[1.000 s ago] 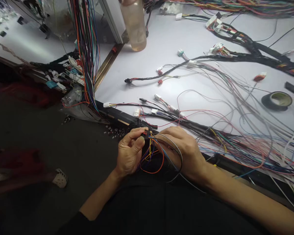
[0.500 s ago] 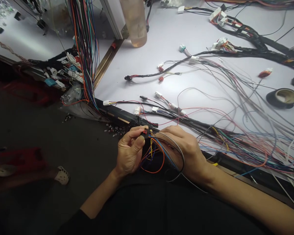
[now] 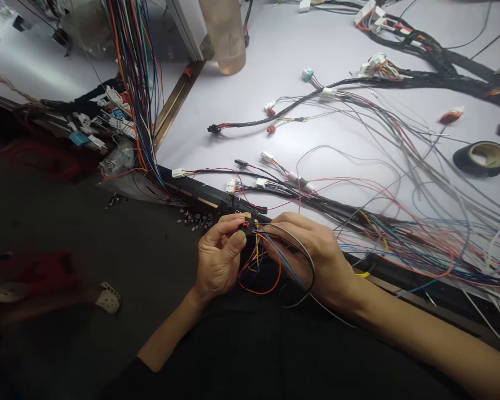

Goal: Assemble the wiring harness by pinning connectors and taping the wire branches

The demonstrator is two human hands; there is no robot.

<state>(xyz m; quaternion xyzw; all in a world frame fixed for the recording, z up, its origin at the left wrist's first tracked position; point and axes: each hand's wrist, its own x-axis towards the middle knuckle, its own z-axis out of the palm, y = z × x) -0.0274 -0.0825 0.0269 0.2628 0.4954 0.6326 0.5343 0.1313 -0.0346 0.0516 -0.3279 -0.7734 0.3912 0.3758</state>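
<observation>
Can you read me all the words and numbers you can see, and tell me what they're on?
None: no word, number, brand or sign can be read here.
Black plastic connector with a red part, held in the left hand: too small to read.
Tall translucent cylindrical container: too blurred to read.
Black round roll of tape: no readable text shows.

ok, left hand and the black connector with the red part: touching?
Touching. The head view shows the left hand pinching the black connector between thumb and forefinger.
</observation>
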